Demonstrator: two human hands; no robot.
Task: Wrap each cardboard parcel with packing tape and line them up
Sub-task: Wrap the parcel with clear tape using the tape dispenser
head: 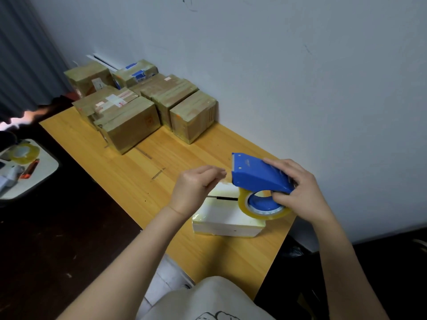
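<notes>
My right hand (293, 188) grips a blue tape dispenser (256, 174) with a roll of clear yellowish tape (263, 210) in it, held just above a white parcel (227, 219) on the wooden table (129, 172). My left hand (196, 185) hovers over the parcel's left end and pinches the loose end of the tape near the dispenser's blade. Tape shows on the white parcel's edges. Several brown cardboard parcels (136, 105), wrapped in tape, stand grouped at the table's far end by the wall.
A small grey side table (44, 172) at the left holds a spare tape roll (24, 153), an orange-and-black tool (30, 168) and other small items. The white wall runs along the table's right side. The floor to the left is dark.
</notes>
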